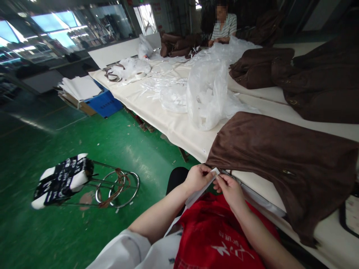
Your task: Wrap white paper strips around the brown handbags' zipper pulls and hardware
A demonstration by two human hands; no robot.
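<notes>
My left hand (198,179) pinches a thin white strip (198,193) between thumb and fingers, at the table's near edge above my lap. The strip's upper end is folded over at the fingertips, and its lower end hangs over the red apron (218,239). Close against it, my right hand (230,188) also pinches the strip's upper end, its thumb and forefinger closed. Whether it is paper or cloth I cannot tell. Just beyond my fingers a brown bag (269,138) with a zip lies flat, its near part drooping over the table edge.
Clear plastic bags (209,97) lie across the white table (174,123). More brown bags (316,82) are heaped at the right. A person (224,28) sits at the far end. On the green floor lie a tipped stool (67,179) and a blue box (105,102) further back.
</notes>
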